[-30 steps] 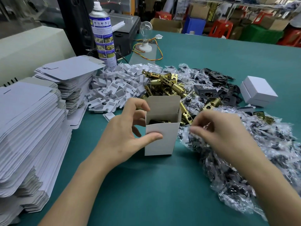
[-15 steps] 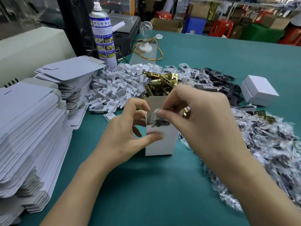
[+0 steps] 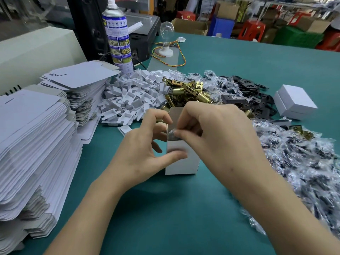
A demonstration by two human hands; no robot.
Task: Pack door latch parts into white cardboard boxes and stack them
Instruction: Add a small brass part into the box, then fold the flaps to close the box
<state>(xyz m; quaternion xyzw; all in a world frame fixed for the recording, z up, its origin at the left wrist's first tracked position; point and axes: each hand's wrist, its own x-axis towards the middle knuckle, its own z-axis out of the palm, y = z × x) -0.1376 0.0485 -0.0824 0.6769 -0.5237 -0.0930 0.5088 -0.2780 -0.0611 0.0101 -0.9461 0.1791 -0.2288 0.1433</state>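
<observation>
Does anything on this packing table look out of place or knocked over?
Nothing looks knocked over: the white box stands upright in the left hand. One oddity: a bare light bulb with loose red-and-yellow wires stands right of the spray can.

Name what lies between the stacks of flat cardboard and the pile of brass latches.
A heap of small white pieces fills that stretch, shown in the head view.

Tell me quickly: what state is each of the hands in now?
Left hand: grips the open white box.
Right hand: pinches a small plastic bag at the box's mouth.
</observation>
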